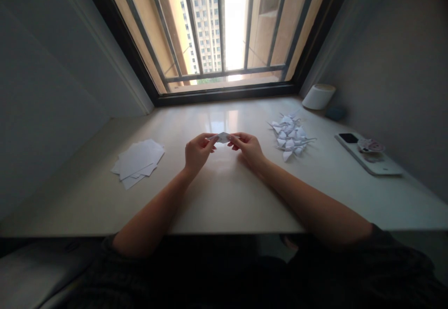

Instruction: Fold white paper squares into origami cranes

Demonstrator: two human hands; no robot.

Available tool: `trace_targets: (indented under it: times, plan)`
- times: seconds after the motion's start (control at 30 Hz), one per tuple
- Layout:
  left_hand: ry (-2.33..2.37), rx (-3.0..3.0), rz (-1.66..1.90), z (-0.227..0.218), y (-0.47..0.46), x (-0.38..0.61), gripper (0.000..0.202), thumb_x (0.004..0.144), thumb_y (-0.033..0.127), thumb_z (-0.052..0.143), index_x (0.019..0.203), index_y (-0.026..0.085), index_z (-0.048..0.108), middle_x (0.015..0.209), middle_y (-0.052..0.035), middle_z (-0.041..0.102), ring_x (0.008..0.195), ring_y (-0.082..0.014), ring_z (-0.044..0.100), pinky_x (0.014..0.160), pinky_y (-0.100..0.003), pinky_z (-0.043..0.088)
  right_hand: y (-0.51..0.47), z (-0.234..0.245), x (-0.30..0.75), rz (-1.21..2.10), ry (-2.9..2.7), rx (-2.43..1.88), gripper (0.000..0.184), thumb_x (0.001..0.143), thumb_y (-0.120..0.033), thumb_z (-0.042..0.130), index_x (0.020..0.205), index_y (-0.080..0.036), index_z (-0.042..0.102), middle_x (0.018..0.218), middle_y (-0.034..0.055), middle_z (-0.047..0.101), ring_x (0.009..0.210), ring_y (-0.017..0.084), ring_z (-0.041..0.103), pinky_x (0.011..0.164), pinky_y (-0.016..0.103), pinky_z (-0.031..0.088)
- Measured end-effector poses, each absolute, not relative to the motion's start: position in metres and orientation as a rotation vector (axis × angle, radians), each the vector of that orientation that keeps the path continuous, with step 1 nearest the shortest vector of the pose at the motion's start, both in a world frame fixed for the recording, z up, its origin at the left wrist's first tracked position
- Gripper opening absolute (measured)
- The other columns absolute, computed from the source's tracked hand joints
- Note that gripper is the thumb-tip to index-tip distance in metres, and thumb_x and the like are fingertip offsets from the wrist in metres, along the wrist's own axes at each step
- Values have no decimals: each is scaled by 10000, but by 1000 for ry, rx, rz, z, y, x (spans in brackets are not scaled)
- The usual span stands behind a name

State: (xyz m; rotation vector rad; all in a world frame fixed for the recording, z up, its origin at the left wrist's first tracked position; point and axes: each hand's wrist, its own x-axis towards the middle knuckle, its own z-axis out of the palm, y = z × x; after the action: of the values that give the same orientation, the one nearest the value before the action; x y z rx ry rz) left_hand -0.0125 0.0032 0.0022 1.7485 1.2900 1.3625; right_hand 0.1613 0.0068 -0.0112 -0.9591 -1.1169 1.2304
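Observation:
A small folded piece of white paper (223, 137) is held up between my two hands, over the middle of the white table. My left hand (199, 151) pinches its left end between thumb and fingers. At the right end, my right hand (248, 146) pinches it the same way. Off to the left lies a loose stack of white paper sheets (138, 159). On the right is a pile of folded white paper pieces (290, 136) with thin pointed ends, which look like paper cranes.
A white phone (380, 164) with a flower-shaped grip lies at the right of the table (217, 201). Behind it, a white cylindrical object (318, 96) stands by the wall, near a small dark object (336, 112). A barred window (224, 96) borders the far edge.

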Motion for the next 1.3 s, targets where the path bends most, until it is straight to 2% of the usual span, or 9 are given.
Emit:
trace_targets:
  times: [0.07,0.17,0.4,0.53,0.67,0.87,1.07,1.3]
  plan:
    - [1350,1795,1345,5,3,-13,315,801,468,644,940,201,739,542,20,596,492,-98,552,495,-205,428,7,-11,161,1235,-1118,-956,418,599,-538,777,805,-178,727,617,12,676,538,105,543,569,260,441]
    - [1385,1828,1356,7,2,-14,301,801,464,644,917,206,748,501,39,518,463,-80,448,457,-206,329,7,-11,161,1240,-1120,-953,409,599,-535,779,796,-180,727,613,10,674,538,104,542,570,257,441]
    - [1307,1748,1400,7,3,-13,275,758,438,689,850,186,752,476,55,416,458,-67,318,448,-221,227,7,-11,161,1245,-1114,-930,370,604,-507,788,773,-183,729,599,6,674,525,99,539,559,253,433]
    - [1234,1593,1400,5,5,-12,266,728,425,712,798,170,741,484,49,454,446,-64,325,431,-222,218,7,-10,160,1251,-1114,-919,373,598,-506,792,764,-178,727,593,6,671,524,98,537,558,254,434]
    - [1205,1522,1426,2,7,-10,259,719,420,711,779,170,735,523,35,501,462,-69,356,434,-221,264,6,-9,160,1245,-1120,-941,388,595,-522,787,766,-178,730,597,11,670,528,104,536,560,262,439]
    - [1239,1598,1418,-3,9,-12,273,752,451,681,786,184,727,522,37,481,479,-80,369,453,-225,291,6,-12,159,1242,-1121,-948,387,592,-523,789,758,-177,730,585,13,669,519,107,542,558,265,447]
    - [1237,1623,1472,-5,11,-13,286,734,454,709,777,173,740,690,-20,643,598,-109,490,546,-239,354,5,-13,159,1236,-1151,-943,382,602,-523,782,762,-180,731,596,17,675,535,116,560,569,272,456]
    - [1242,1599,1446,-1,7,-10,317,773,470,668,738,160,724,619,-5,601,559,-101,465,527,-239,337,4,-11,157,1235,-1163,-925,363,597,-516,789,747,-191,729,611,21,681,559,125,575,587,280,469]
